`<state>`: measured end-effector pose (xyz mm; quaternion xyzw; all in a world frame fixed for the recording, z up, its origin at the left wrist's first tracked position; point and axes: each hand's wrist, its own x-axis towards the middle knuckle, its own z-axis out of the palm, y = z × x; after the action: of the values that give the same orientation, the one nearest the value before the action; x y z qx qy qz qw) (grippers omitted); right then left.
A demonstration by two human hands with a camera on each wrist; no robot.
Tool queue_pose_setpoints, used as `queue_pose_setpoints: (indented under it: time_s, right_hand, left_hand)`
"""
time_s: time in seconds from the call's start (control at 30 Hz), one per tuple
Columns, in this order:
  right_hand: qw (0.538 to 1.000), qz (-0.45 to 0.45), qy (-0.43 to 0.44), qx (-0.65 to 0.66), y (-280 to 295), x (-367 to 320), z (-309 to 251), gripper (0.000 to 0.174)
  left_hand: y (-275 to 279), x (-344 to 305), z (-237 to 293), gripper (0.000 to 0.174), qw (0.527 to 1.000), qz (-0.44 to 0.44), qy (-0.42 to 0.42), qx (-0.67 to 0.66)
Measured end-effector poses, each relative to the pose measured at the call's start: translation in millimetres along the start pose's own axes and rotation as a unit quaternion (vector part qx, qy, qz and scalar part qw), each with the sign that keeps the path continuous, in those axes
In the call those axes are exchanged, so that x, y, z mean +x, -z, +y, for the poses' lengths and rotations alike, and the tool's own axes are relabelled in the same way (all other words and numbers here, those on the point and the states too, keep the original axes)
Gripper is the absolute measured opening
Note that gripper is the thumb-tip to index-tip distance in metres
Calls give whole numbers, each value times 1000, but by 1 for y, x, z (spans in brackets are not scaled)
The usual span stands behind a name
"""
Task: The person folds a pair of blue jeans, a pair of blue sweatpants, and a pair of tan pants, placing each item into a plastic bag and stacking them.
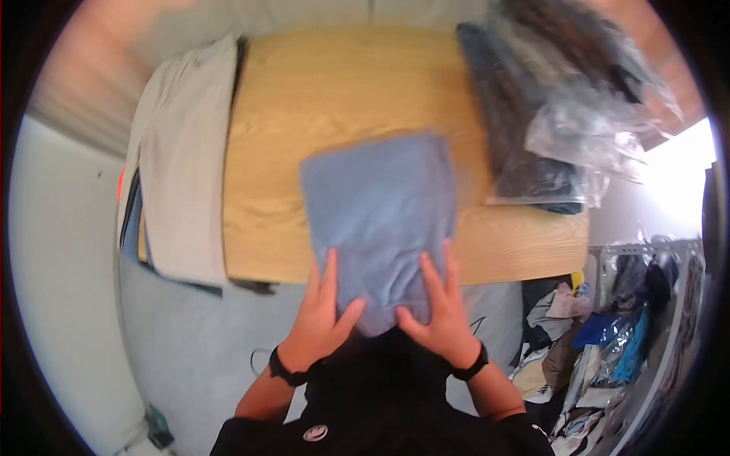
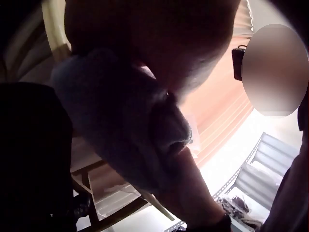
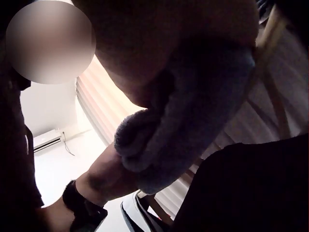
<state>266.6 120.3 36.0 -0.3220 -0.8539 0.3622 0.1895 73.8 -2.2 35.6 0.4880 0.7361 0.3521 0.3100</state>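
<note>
- Where my fingers point, the wooden table (image 1: 342,83) spreads ahead; its near edge runs beneath the cloth, which hides that stretch of it.
- Out past my right fingertips lie plastic-bagged clothes (image 1: 517,114), overlapping and glossy, so single pieces are hard to tell apart. Wood shows between them and the cloth.
- Left of my fingers, a long pale garment (image 1: 186,167) lies over darker fabric, mostly hidden, and hangs over the near edge. A wider band of wood separates it from the cloth.
- Low to the right of my right hand, a heap of clothes (image 1: 559,334) sits beside a metal rack (image 1: 646,247), partly lost in the curved rim of the head view.
- Right under my fingers is the folded blue-grey cloth (image 1: 376,205), its far part on the table, its near end past the edge against my dark top. It is slightly blurred, wrinkled between my thumbs; in both wrist views its underside is very dark.
- My left hand (image 1: 319,315) rests on its left side, fingers extended, thumb laid inward on the fabric.
- My right hand (image 1: 437,315) mirrors it along the right side, fingers extended, uncurled.
- Behind my fingers, each wrist wears a black band (image 1: 289,370).
</note>
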Motion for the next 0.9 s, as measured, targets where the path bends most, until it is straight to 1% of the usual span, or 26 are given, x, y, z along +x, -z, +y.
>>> queue_pose_setpoints:
  time_s: [0.07,0.17,0.23,0.3,0.33,0.37,0.43,0.47,0.5,0.53,0.57,0.6,0.63,0.7,0.73,0.8,0.83,0.87,0.9]
  right_hand:
    - [1000,8,12,-3,6,6,4,84]
    - [999,19,37,9,15,16,16,81]
    - [997,42,61,13,28,19,21,75]
    - [988,108,101,44,75,18,19,68]
    - [980,132,134,68,99,11,17,64]
    - [971,177,161,26,134,2,16,60]
    - [945,240,217,-57,234,-21,11,53]
    - [920,298,208,-145,280,-36,2,43]
    - [890,368,181,-198,325,-53,-5,39]
    - [848,417,185,-269,371,-70,-14,35]
    - [803,461,168,-338,414,-87,-26,34]
    - [710,490,166,-477,464,-107,-30,34]
    - [670,514,160,-511,513,-126,-40,34]
    - [518,509,236,-645,607,-161,-70,24]
    - [491,552,211,-641,643,-177,-85,20]
    - [438,584,146,-668,711,-205,-111,22]
    - [438,587,80,-676,743,-220,-116,28]
    - [444,576,8,-686,787,-239,-105,35]
    - [445,565,-63,-692,815,-250,-94,45]
  left_hand:
    - [8,6,15,115,1000,-30,4,1]
    - [1,28,17,129,996,-26,-72,-37]
    - [-6,36,22,122,997,25,-68,16]
    - [-17,57,11,116,985,41,-109,-124]
    - [-20,64,27,112,990,52,-103,-76]
    - [-16,66,42,108,993,74,-85,-23]
    - [-13,75,63,91,988,88,-108,68]
    - [-15,79,72,86,982,99,-116,110]
    - [-18,81,78,91,984,112,-107,86]
    - [-23,81,81,97,986,125,-96,61]
    - [-25,79,78,103,987,138,-81,36]
    - [-26,78,76,102,987,138,-73,37]
    - [-27,78,74,102,987,139,-67,37]
    - [-26,76,79,101,989,137,-54,32]
    - [-24,75,85,101,989,134,-51,25]
    - [-24,73,92,101,989,136,-49,20]
    - [-24,73,92,101,988,140,-53,22]
    - [-24,70,91,100,988,145,-54,24]
    - [-24,70,91,100,986,153,-60,40]
